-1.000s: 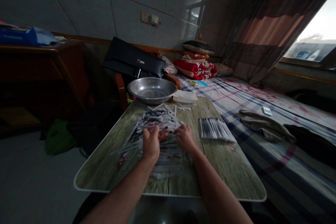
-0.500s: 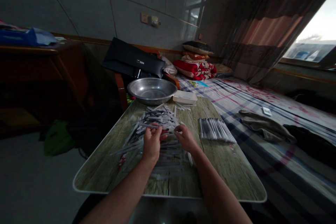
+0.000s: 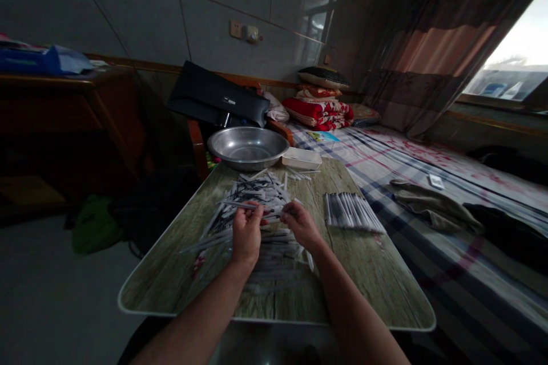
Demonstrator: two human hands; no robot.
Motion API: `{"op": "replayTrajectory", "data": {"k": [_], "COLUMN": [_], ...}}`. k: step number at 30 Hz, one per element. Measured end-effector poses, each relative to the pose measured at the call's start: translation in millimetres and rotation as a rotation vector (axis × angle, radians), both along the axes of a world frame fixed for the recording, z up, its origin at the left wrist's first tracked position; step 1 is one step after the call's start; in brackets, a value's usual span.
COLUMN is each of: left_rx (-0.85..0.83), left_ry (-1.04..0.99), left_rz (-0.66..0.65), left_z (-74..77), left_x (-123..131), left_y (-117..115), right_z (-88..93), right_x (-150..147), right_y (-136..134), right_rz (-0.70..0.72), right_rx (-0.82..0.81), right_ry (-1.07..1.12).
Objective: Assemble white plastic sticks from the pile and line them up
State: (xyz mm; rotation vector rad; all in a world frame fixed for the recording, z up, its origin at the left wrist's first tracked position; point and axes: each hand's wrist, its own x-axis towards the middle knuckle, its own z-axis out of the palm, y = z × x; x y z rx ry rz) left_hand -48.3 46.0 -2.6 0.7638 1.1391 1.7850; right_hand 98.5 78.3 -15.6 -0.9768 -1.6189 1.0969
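- A metal basin [image 3: 248, 147] stands at the far end of the desk [image 3: 368, 274] — just beside it on the right, a shallow white tray [image 3: 302, 157].
- A black monitor [image 3: 217, 97] leans tilted on a wooden chair behind the basin.
- Folded red bedding [image 3: 319, 112] with a dark cushion [image 3: 323, 76] on top is stacked at the head of the bed [image 3: 428, 171].
- On the checked bed sheet lie a crumpled brownish cloth [image 3: 432, 202] and a small white card [image 3: 435, 181] — near each other, apart.
- Striped curtains [image 3: 432, 34] hang by the window [image 3: 511, 63].
- A wall socket [image 3: 236, 28] sits on the tiled wall.
- A blue bag [image 3: 40, 59] rests on the wooden sideboard [image 3: 64, 108] at left.
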Motion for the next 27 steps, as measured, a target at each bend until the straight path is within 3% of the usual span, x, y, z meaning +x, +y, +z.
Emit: {"op": "replayTrajectory", "data": {"k": [7, 14, 17, 23, 27], "left_rx": [0.007, 0.030, 0.018, -0.036, -0.047], "left_ry": [-0.010, -0.111, -0.066, 0.113, 0.228], "left_rz": [-0.014, -0.005, -0.141, -0.496, -0.623], "left_z": [-2.2, 5.2, 6.6, 8.9, 9.0], "left_x": [0.1, -2.6, -0.8, 8.1, 11.9], "left_y": [1.7, -0.4, -2.9, -12.9, -16.4], "right_z": [-0.1, -4.7, -4.4, 7.2, 16.8], "right_x": [0.6, 7.1, 7.7, 15.0, 18.9], "right_y": [0.8, 8.5, 9.4, 7.3, 4.3], "right_rz": [0.010, -0.203, -0.207, -0.099, -0.049], "right_rx": [0.025, 0.099, 0.000, -0.327, -0.374], "right_ry": [-0.023, -0.309, -0.094, 0.679, 0.904]}}
